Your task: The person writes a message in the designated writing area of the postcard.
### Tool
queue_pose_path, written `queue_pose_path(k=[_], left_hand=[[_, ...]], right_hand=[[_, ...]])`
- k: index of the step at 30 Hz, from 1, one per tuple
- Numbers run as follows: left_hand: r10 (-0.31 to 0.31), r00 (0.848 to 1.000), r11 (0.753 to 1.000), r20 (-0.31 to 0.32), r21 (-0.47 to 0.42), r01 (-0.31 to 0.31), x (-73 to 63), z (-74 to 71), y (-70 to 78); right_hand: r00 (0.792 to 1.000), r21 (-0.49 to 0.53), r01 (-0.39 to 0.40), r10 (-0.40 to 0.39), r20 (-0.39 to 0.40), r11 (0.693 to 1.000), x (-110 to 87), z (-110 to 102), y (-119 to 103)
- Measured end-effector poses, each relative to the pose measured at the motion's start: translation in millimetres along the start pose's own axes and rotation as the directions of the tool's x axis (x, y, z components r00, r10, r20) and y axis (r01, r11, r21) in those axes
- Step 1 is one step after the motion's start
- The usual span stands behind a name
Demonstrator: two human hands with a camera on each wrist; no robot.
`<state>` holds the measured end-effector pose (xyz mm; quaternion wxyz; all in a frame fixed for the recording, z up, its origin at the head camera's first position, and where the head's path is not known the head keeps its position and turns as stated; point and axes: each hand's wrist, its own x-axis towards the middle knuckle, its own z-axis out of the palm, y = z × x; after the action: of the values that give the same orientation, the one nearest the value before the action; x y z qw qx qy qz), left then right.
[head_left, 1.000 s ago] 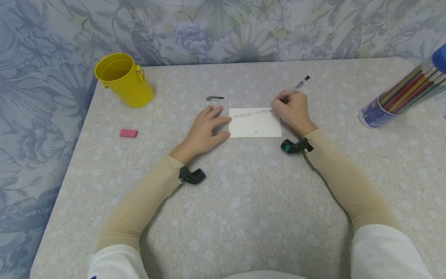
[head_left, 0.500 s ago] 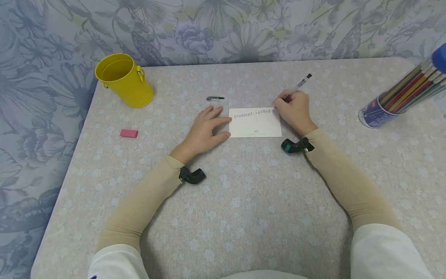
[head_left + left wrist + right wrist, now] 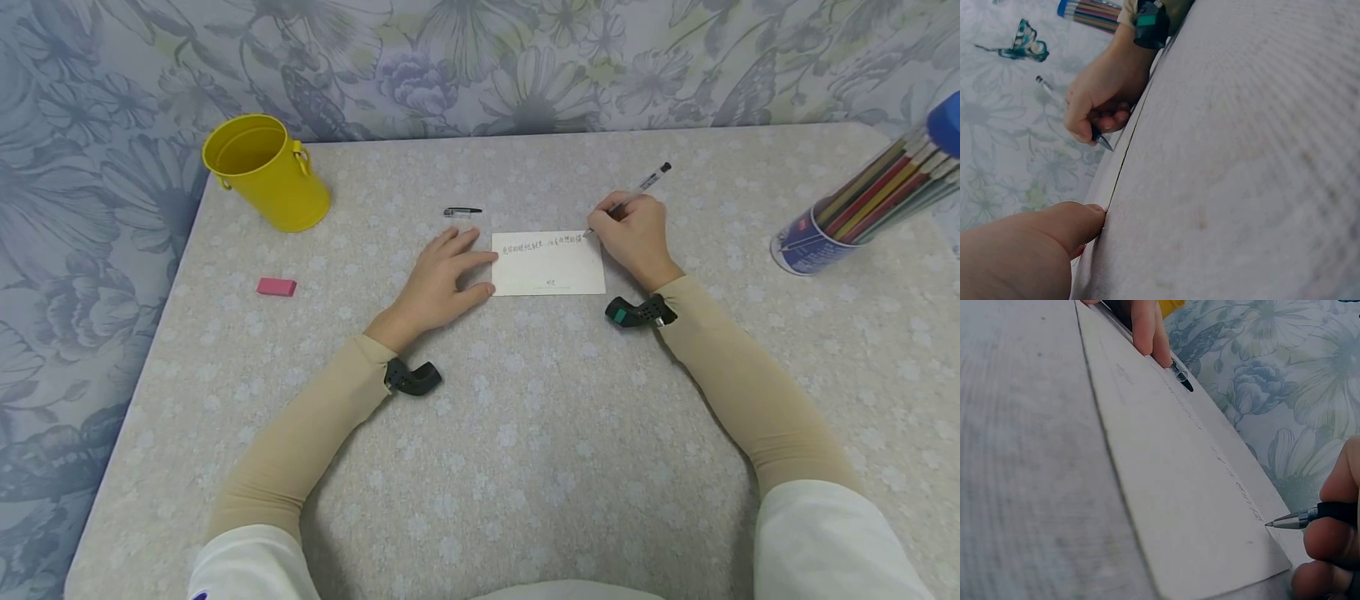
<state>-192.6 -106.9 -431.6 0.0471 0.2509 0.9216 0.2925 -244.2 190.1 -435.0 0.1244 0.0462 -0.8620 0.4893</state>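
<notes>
In the head view a white card (image 3: 548,265) lies on the table, with a line of handwriting along its top edge and a small mark near the bottom. My right hand (image 3: 633,237) pinches a gel pen (image 3: 651,180), its tip at the end of the written line near the card's upper right corner. The right wrist view shows the metal pen tip (image 3: 1288,520) right at the writing. My left hand (image 3: 442,279) rests with fingers spread, thumb and index fingertips at the card's left edge. A pen cap (image 3: 462,212) lies just beyond the left fingers.
A yellow bucket (image 3: 277,179) stands at the back left, and a pink eraser (image 3: 277,287) lies nearer on that side. A blue tub of colored pencils (image 3: 817,237) stands at the right. Patterned wallpaper (image 3: 510,75) rises behind the table's back edge.
The pen and right hand shift slightly rightward, then the tip comes back a little left and down. More strokes show at the line's end. The left hand stays in place.
</notes>
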Motion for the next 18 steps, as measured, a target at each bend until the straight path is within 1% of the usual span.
queue_pose_path(k=[4, 13, 18], left_hand=[[0.002, 1.0, 1.0, 0.001, 0.003, -0.002, 0.4, 0.4, -0.9], [0.008, 1.0, 1.0, 0.002, 0.007, -0.008, 1.4, 1.0, -1.9], [0.003, 1.0, 1.0, 0.003, 0.003, -0.003, 1.7, 0.5, -1.1]], right_hand=[[1.0, -0.011, 0.012, -0.012, 0.005, 1.0, 0.1, 0.2, 0.4], [1.0, -0.029, -0.003, 0.003, -0.011, 1.0, 0.4, 0.0, 2.7], [1.0, -0.05, 0.004, -0.003, 0.002, 0.999, 0.6, -0.3, 1.3]])
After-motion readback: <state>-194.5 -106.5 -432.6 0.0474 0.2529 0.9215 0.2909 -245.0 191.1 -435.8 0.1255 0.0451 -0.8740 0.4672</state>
